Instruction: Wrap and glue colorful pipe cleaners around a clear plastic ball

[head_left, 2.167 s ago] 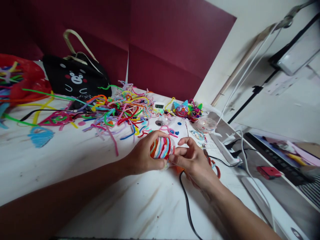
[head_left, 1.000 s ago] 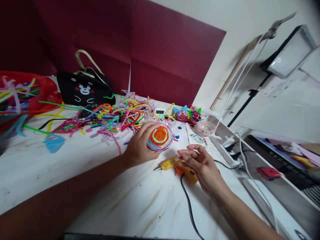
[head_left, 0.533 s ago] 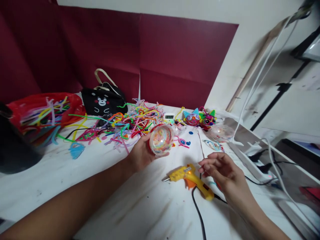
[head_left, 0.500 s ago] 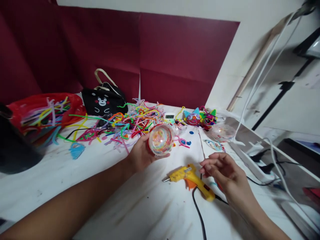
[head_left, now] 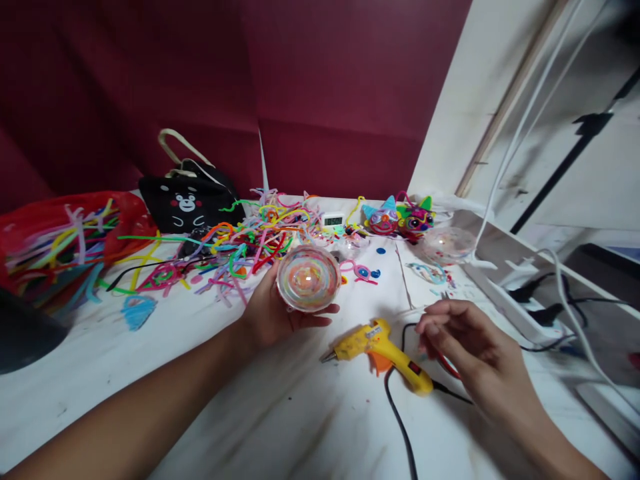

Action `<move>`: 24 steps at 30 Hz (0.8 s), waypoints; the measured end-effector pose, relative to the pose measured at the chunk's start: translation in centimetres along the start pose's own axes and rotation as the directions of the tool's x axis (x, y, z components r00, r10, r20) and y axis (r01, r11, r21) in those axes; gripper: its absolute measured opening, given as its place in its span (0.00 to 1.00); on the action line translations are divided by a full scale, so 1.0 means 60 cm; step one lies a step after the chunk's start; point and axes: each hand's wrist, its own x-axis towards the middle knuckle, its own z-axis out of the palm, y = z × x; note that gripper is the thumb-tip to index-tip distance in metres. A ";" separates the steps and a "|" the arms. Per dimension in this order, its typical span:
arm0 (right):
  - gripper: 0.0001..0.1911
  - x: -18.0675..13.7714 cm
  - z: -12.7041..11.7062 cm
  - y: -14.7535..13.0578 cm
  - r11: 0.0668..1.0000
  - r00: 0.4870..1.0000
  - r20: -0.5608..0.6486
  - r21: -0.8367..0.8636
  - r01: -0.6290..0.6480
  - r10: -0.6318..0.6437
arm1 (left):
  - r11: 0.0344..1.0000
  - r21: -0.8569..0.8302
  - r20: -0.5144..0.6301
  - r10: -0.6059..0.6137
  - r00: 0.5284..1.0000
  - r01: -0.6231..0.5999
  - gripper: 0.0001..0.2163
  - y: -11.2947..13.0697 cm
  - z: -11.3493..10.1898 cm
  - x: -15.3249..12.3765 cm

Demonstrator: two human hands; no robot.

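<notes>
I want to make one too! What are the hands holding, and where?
The left hand cups a round clear plastic shell wrapped in colourful pipe cleaners by its underside. The right hand seems empty.

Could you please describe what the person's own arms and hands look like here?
The left arm and right arm are bare to the picture's lower edge, with no sleeve showing. The left hand and right hand wear no gloves; no ring, watch, bracelet or marking is visible on them or the wrists.

Barely anything to read here.
The small digital clock [head_left: 333, 220] shows dark digits, too tiny to make out.
</notes>
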 end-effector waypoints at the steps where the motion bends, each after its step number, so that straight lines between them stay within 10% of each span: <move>1: 0.10 -0.001 -0.001 0.002 1.000 1.000 0.001 -0.010 0.006 -0.006 | 1.000 0.010 -0.008 0.008 1.000 -0.008 0.33 0.001 0.000 -0.001; 14: 0.12 -0.006 -0.013 0.009 0.993 0.999 0.029 -0.109 0.036 -0.033 | 0.909 0.320 -0.003 0.284 0.959 -0.268 0.27 -0.025 -0.012 0.001; 19: 0.07 -0.011 -0.008 0.006 0.999 0.996 0.075 -0.012 -0.052 0.053 | 0.482 0.817 0.058 0.475 0.878 -0.315 0.41 -0.019 -0.032 -0.001; 24: 0.06 -0.015 0.007 0.003 0.984 0.988 0.051 0.089 -0.153 0.149 | 0.084 0.961 0.190 0.489 0.851 -0.263 0.45 -0.019 -0.042 -0.006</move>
